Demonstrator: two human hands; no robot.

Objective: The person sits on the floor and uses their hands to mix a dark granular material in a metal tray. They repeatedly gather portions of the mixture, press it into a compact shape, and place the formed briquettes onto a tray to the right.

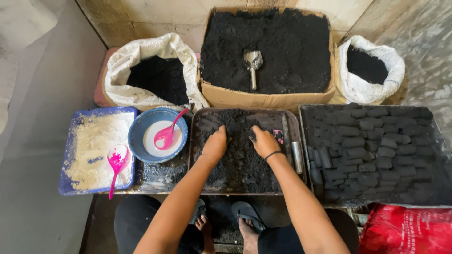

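My left hand (215,145) and my right hand (264,142) press side by side into a heap of damp black powder in a dark metal tray (197,141) in front of me. The fingers of both hands are dug into the mix, so their tips are partly hidden. A black band circles my right wrist. A metal tube (297,156) and a thin rod lie along the tray's right edge, just right of my right hand.
Left: a blue bowl (141,136) of white liquid with a pink spoon, and a blue tray (70,155) of pale powder with a pink scoop. Right: a tray of black briquettes (372,150). Behind: a cardboard box (263,99) of black powder with a metal scoop (253,63), two white sacks (136,56). A red bag (405,230) lies lower right.
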